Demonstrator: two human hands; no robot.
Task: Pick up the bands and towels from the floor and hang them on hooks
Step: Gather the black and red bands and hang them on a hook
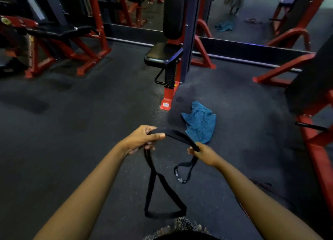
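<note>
Dark rubber floor [90,131]; red machines [86,59]; blue towel [200,124] lying.

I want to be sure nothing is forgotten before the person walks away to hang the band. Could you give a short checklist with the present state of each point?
1. Left hand grips the black band: ok.
2. Right hand grips the band: ok.
3. Band fully gathered: not ok, two loops hang down between the hands.
4. Blue towel picked up: not ok, it lies on the floor near the red machine base.
5. Hook in view: not ok, none is visible.
6. Other bands left on the floor: cannot tell.
</note>
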